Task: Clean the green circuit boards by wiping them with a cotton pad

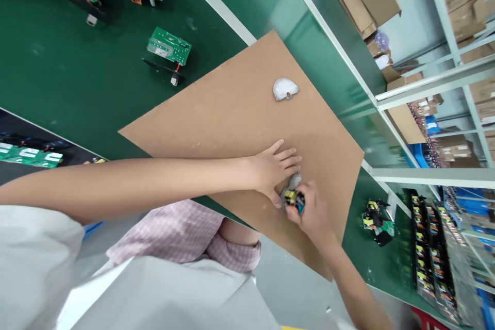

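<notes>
Left hand lies open and flat on the brown board; right hand, just beside it, grips a small circuit board.

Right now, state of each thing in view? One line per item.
left hand: flat on the brown board, fingers spread
right hand: closed on the small board
small board: held at the brown board's surface, partly hidden
brown board: lying flat on the green table, one corner overhanging
white patch: lying on the brown board, untouched
green circuit boards: lying loose on the green table
</notes>
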The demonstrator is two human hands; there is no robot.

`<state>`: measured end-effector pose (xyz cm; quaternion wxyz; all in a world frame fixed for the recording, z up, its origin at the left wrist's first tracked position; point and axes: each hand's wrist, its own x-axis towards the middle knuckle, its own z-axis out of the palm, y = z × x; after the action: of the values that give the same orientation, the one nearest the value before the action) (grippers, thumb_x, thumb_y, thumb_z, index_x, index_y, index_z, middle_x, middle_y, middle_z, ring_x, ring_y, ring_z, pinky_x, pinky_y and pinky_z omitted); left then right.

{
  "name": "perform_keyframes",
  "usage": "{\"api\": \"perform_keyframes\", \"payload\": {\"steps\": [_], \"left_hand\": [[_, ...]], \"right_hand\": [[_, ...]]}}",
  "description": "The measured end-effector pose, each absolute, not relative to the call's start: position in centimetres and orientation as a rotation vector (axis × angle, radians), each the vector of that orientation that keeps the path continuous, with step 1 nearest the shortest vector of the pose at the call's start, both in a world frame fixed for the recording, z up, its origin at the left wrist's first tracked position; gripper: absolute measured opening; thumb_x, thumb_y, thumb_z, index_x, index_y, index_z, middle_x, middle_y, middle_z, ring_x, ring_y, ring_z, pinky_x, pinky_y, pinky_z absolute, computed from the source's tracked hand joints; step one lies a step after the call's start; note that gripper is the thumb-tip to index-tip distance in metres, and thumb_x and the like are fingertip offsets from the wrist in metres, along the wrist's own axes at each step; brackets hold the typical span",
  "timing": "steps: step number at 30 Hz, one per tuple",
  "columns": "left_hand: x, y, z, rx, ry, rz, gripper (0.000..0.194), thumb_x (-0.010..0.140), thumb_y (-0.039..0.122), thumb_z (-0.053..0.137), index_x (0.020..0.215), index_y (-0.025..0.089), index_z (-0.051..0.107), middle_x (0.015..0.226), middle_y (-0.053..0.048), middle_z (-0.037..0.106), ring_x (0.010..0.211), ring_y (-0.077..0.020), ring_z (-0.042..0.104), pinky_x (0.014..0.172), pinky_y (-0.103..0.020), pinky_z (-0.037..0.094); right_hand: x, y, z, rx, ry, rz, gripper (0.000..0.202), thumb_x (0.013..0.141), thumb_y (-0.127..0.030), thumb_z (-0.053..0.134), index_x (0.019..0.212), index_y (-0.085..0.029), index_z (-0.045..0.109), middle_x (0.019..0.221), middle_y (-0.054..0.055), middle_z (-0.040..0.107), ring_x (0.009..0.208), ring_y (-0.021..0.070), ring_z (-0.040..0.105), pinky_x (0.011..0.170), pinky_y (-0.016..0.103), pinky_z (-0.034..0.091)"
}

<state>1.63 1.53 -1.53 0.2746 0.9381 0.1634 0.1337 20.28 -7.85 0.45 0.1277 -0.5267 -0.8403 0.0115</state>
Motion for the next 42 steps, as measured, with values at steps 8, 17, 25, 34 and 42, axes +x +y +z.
{"api": "perform_keyframes", "payload": {"steps": [8, 17, 25, 34, 42], "left_hand": [[1.7, 1.6, -1.6, 2.527, 0.457, 0.338, 0.088, 0.058, 0.058, 0.066, 0.132, 0.016, 0.041, 0.144, -0.013, 0.030, 0.137, -0.0313, 0.016, 0.109, -0.052, -0.002], [1.8, 1.5, -1.9, 2.502, 0.445, 0.456, 0.090, 0.053, 0.058, 0.069, 0.129, 0.014, 0.045, 0.139, -0.014, 0.038, 0.134, -0.0341, 0.022, 0.109, -0.054, 0.004], [1.7, 1.6, 0.1, 2.432, 0.371, 0.435, 0.084, 0.059, 0.062, 0.064, 0.125, 0.013, 0.047, 0.142, -0.015, 0.032, 0.136, -0.0348, 0.014, 0.107, -0.056, -0.002], [1.9, 1.1, 3.5, 1.271, -0.070, 0.167, 0.032, 0.081, 0.047, 0.052, 0.090, 0.017, 0.060, 0.090, -0.003, 0.066, 0.076, -0.0113, 0.060, 0.065, -0.024, 0.047], [1.8, 1.1, 3.5, 1.940, 0.149, 0.676, 0.023, 0.085, 0.034, 0.049, 0.099, 0.020, 0.060, 0.091, -0.002, 0.065, 0.085, -0.0146, 0.060, 0.072, -0.028, 0.046]], "right_hand": [[20.0, -8.1, 0.4, -1.537, -2.424, 0.029, 0.030, 0.088, -0.047, 0.038, 0.099, -0.020, 0.039, 0.085, 0.005, 0.045, 0.068, 0.0189, 0.049, 0.052, 0.029, 0.041], [20.8, -7.7, 0.5, -1.690, -2.314, 0.105, 0.032, 0.088, -0.050, 0.040, 0.101, -0.021, 0.038, 0.091, 0.006, 0.045, 0.074, 0.0202, 0.050, 0.058, 0.032, 0.043], [18.9, -8.9, 2.2, -1.415, -1.662, 0.296, 0.034, 0.087, -0.054, 0.015, 0.092, -0.025, 0.033, 0.085, 0.006, 0.044, 0.077, 0.0226, 0.050, 0.061, 0.036, 0.044], [17.1, -8.7, 4.5, -1.118, -1.971, 0.041, 0.038, 0.082, -0.060, 0.037, 0.105, -0.030, 0.037, 0.103, 0.008, 0.044, 0.088, 0.0256, 0.054, 0.069, 0.046, 0.049], [17.8, -8.4, 4.9, -1.397, -1.683, 0.556, 0.065, 0.082, -0.071, 0.027, 0.127, -0.024, 0.030, 0.133, 0.016, 0.038, 0.119, 0.0326, 0.043, 0.086, 0.052, 0.046]]}}
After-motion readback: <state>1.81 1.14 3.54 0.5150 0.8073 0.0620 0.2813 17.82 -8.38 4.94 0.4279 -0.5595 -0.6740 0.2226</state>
